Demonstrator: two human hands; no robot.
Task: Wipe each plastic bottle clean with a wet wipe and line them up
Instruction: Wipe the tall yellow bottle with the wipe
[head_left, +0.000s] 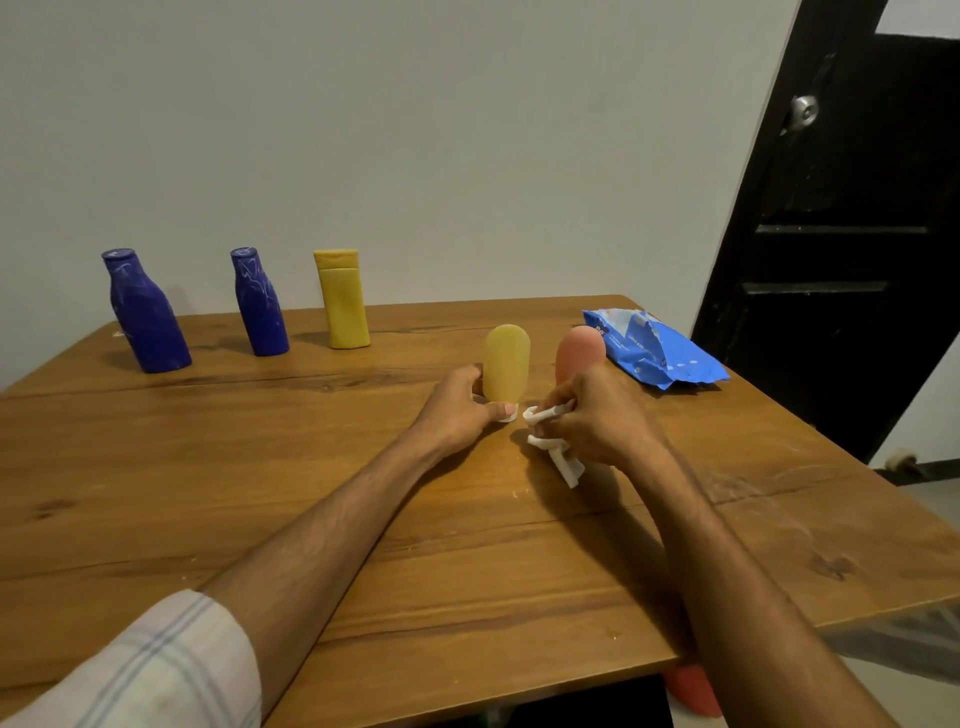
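Observation:
A pale yellow bottle (507, 362) stands upside down on its white cap at mid-table, and my left hand (460, 409) grips it around the base. Just right of it stands a pink bottle (577, 352), partly hidden behind my right hand (597, 415). That hand is closed on a crumpled white wet wipe (555, 451), which hangs down to the wood. Along the back stand two dark blue bottles (145, 312) (260, 302) and a yellow flip-cap bottle (343, 300), spaced in a row.
A blue wet-wipe pack (655, 349) lies at the back right of the wooden table (208, 467). A black door (841, 223) is beyond the right edge. Something red-orange (693, 688) sits on the floor under the front edge.

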